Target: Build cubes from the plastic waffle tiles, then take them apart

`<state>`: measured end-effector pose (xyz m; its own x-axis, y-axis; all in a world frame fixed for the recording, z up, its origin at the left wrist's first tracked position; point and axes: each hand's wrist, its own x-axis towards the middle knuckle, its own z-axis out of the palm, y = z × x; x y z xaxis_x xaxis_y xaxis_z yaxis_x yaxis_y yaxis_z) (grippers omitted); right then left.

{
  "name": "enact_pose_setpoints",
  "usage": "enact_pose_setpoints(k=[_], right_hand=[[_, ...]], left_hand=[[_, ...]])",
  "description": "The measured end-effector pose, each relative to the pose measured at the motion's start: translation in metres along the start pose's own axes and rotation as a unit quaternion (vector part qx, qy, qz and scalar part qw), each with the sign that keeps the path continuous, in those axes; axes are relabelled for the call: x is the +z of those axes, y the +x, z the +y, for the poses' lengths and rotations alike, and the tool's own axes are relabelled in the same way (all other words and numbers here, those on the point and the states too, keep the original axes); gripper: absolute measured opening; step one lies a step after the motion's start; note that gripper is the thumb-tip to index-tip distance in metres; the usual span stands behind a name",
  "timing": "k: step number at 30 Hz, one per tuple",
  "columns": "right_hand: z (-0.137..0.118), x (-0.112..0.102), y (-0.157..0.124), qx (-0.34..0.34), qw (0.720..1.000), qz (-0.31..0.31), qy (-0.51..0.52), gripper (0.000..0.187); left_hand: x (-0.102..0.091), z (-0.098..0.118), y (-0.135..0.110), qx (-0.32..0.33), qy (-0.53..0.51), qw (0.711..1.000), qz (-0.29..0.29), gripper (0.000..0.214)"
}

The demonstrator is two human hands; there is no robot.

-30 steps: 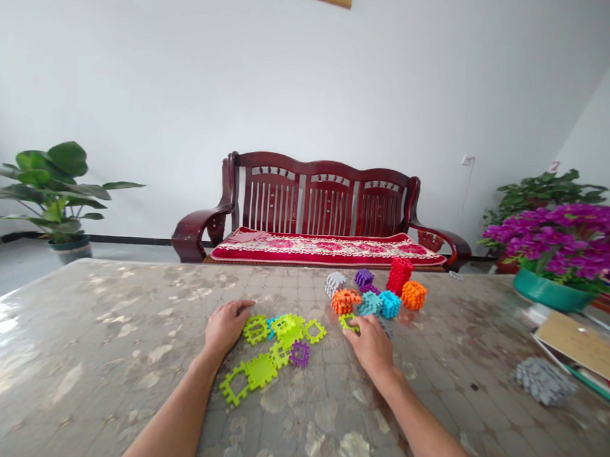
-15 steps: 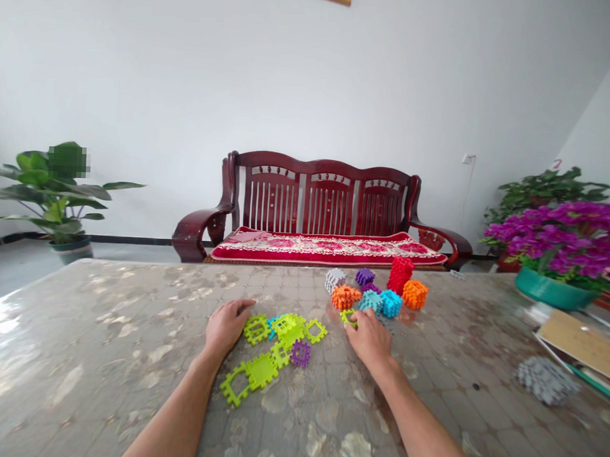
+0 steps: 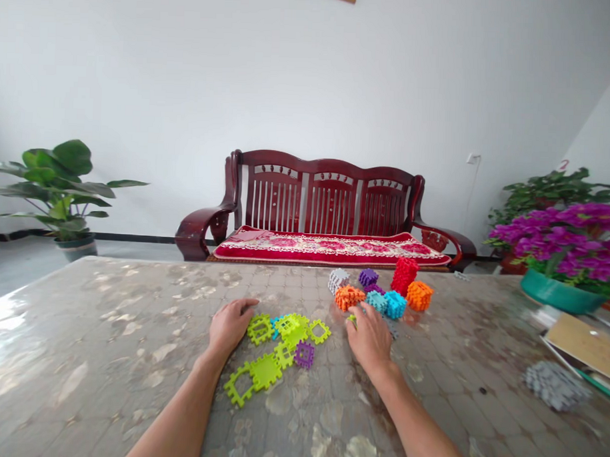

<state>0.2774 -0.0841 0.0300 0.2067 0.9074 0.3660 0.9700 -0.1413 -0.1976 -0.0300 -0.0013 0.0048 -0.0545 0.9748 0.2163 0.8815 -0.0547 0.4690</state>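
Observation:
My left hand (image 3: 230, 324) rests on the table, fingers loosely stretched and nothing in them. Just right of it lie several lime-green toothed plastic building tiles (image 3: 266, 371), flat and close together, some framed and some solid. A blue tile (image 3: 275, 326) shows partly beneath them, and a purple tile (image 3: 304, 354) lies at their right edge. My right hand (image 3: 370, 336) is closed around a small lime-green tile (image 3: 352, 319), mostly covered by the fingers. Right behind that hand sit stacks of tiles: orange (image 3: 349, 297), teal (image 3: 376, 301) and bright blue (image 3: 395, 304).
Farther back stand a red stack (image 3: 404, 276), another orange stack (image 3: 419, 296), and grey (image 3: 338, 279) and purple (image 3: 368, 277) stacks. A grey tile stack (image 3: 557, 385) lies at the right, near a cardboard-coloured box (image 3: 586, 345) and a flower pot (image 3: 560, 293).
The lime-green tile in my right hand has gone from sticking out at the left to being mostly hidden under the fingers. My left hand stays put; the view has shifted slightly.

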Motion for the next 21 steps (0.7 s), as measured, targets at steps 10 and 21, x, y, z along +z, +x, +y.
enact_pose_setpoints(k=[10,21], right_hand=[[-0.012,0.009,-0.011,-0.049,0.999,-0.016,-0.008,0.03],[-0.041,0.022,-0.015,-0.149,0.969,-0.064,0.188,0.05]], left_hand=[[0.0,0.001,0.0,0.004,0.0,1.0,0.0,0.035],[0.003,0.002,0.0,0.053,0.0,0.998,-0.02,0.033]])
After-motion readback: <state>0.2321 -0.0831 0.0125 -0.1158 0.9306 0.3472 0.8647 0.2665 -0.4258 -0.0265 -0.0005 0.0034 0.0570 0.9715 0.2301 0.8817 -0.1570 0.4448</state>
